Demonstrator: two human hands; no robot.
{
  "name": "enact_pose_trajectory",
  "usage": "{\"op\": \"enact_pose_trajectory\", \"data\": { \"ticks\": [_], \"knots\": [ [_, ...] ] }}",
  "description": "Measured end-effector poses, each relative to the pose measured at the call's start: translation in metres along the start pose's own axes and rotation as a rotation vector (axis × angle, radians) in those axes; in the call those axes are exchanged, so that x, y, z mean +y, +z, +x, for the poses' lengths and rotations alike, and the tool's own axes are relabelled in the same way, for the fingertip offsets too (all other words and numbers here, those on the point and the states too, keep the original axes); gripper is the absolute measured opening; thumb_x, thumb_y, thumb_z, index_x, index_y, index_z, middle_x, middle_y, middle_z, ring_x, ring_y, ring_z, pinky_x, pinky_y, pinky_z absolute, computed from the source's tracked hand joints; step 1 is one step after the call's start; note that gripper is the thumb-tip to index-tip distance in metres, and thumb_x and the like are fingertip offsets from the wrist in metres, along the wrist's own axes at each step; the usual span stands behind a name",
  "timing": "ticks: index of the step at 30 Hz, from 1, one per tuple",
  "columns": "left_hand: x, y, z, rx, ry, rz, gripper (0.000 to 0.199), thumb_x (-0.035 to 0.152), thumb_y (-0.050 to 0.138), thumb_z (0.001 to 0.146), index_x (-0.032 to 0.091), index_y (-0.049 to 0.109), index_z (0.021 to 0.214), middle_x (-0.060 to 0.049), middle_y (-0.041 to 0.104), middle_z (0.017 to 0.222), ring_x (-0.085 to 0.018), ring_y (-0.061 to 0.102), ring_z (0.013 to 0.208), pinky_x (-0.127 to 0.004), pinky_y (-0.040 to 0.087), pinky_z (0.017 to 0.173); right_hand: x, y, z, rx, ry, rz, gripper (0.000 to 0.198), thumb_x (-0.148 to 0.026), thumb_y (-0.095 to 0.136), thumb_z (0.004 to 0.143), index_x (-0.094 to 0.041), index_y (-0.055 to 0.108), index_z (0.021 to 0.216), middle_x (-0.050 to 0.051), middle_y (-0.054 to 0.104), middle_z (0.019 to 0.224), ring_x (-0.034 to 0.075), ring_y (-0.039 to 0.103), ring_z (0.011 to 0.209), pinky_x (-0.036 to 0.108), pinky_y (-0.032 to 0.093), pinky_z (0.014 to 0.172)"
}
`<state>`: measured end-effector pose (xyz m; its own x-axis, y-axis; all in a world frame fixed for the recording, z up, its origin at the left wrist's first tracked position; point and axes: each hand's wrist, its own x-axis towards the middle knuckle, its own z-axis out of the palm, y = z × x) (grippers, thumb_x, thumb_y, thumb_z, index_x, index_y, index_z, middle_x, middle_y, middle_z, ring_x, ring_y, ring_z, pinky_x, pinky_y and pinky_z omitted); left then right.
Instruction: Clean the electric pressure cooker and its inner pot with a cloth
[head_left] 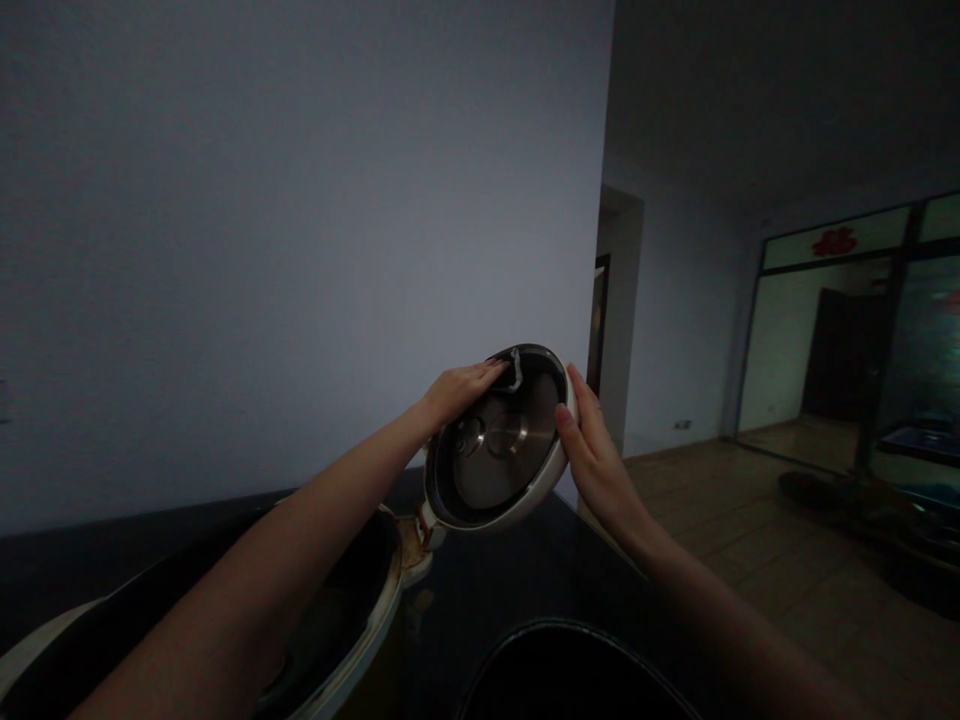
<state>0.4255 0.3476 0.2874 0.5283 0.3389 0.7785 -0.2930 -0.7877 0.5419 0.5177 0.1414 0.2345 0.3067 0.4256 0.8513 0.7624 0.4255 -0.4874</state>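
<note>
The raised lid [499,480] of a rice cooker [390,600] is tilted so that its metal inner side faces me. My left hand [465,388] reaches across the cooker to the lid's upper edge. Its fingers lie over a dark, cloth-like piece with a pale edge [517,370], pressed against the inside of the lid. On the other side, my right hand [592,440] grips the lid's outer rim, thumb in front and fingers behind. The hinge [424,530] joins lid and body at the back; my left forearm hides part of the cooker's opening.
A dark round pot [555,635] stands close in front on the black tabletop [480,585]. Behind the cooker rises a pale wall [337,200]. To the right are a tiled floor [720,500] and glass doors [810,340]. The light is dim.
</note>
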Motion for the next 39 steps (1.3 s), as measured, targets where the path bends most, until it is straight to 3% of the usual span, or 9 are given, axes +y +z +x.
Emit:
{"op": "enact_pose_trajectory", "data": {
  "ticks": [6,11,16,20,25,29,33,39],
  "knots": [
    [-0.024,-0.026,-0.009,-0.072,0.063,0.282,0.051,-0.012,0.062,0.067,0.027,0.072,0.097,-0.006,0.074,0.115,-0.017,0.068,0.113,-0.024,0.049,0.098,0.002,0.001,0.001,0.003,0.01,0.005,0.072,-0.073,0.041,0.089,-0.035,0.031,0.15,0.001,0.025,0.161,0.025,0.016,0.151,0.052,0.011,0.124],
    [-0.038,-0.037,-0.028,-0.186,0.108,0.589,0.047,-0.005,0.057,0.076,0.023,0.067,0.113,-0.01,0.068,0.128,-0.021,0.063,0.121,-0.037,0.047,0.105,0.001,0.001,0.0,0.001,-0.015,-0.032,0.07,-0.071,0.038,0.091,-0.032,0.032,0.15,0.003,0.027,0.161,0.026,0.018,0.151,0.053,0.013,0.123],
    [-0.044,-0.031,-0.04,-0.329,0.236,0.923,0.044,-0.001,0.044,0.088,0.012,0.057,0.128,-0.019,0.058,0.139,-0.026,0.058,0.128,-0.041,0.051,0.103,0.0,0.0,0.0,-0.017,-0.022,-0.119,0.069,-0.068,0.032,0.095,-0.03,0.027,0.152,0.006,0.024,0.162,0.025,0.018,0.15,0.052,0.017,0.122],
    [-0.049,-0.02,-0.044,-0.329,0.35,1.085,0.043,0.001,0.041,0.092,0.007,0.052,0.133,-0.022,0.055,0.14,-0.026,0.051,0.134,-0.041,0.047,0.108,-0.001,0.001,0.001,-0.026,-0.001,-0.14,0.066,-0.065,0.031,0.096,-0.032,0.023,0.153,0.005,0.022,0.163,0.024,0.015,0.151,0.052,0.016,0.123],
    [-0.047,-0.023,-0.039,-0.266,0.472,1.138,0.039,0.003,0.049,0.091,0.012,0.059,0.128,-0.015,0.065,0.131,-0.023,0.062,0.122,-0.037,0.052,0.1,-0.001,0.002,0.001,-0.028,0.012,-0.083,0.077,-0.072,0.034,0.092,-0.025,0.025,0.152,0.008,0.02,0.163,0.023,0.014,0.151,0.048,0.01,0.124],
    [-0.028,-0.03,-0.016,-0.119,0.538,1.111,0.036,0.005,0.051,0.092,0.017,0.064,0.123,-0.01,0.072,0.12,-0.02,0.068,0.109,-0.034,0.057,0.09,-0.003,0.002,0.002,-0.02,0.01,-0.048,0.078,-0.074,0.036,0.09,-0.025,0.028,0.151,0.008,0.021,0.163,0.022,0.015,0.151,0.047,0.009,0.124],
    [-0.011,-0.03,0.01,0.001,0.612,1.072,0.039,0.005,0.047,0.094,0.015,0.06,0.13,-0.012,0.068,0.127,-0.021,0.062,0.12,-0.04,0.052,0.099,-0.004,0.003,0.001,-0.018,0.025,-0.027,0.081,-0.075,0.037,0.089,-0.023,0.027,0.151,0.009,0.02,0.163,0.022,0.014,0.151,0.047,0.008,0.125],
    [-0.033,-0.022,0.013,-0.212,0.732,1.082,0.033,0.008,0.054,0.093,0.015,0.065,0.123,-0.01,0.07,0.125,-0.02,0.063,0.121,-0.037,0.052,0.101,-0.001,0.003,0.002,-0.008,0.022,-0.028,0.084,-0.075,0.038,0.088,-0.02,0.027,0.151,0.011,0.02,0.163,0.023,0.015,0.151,0.047,0.008,0.124]
  ]
}}
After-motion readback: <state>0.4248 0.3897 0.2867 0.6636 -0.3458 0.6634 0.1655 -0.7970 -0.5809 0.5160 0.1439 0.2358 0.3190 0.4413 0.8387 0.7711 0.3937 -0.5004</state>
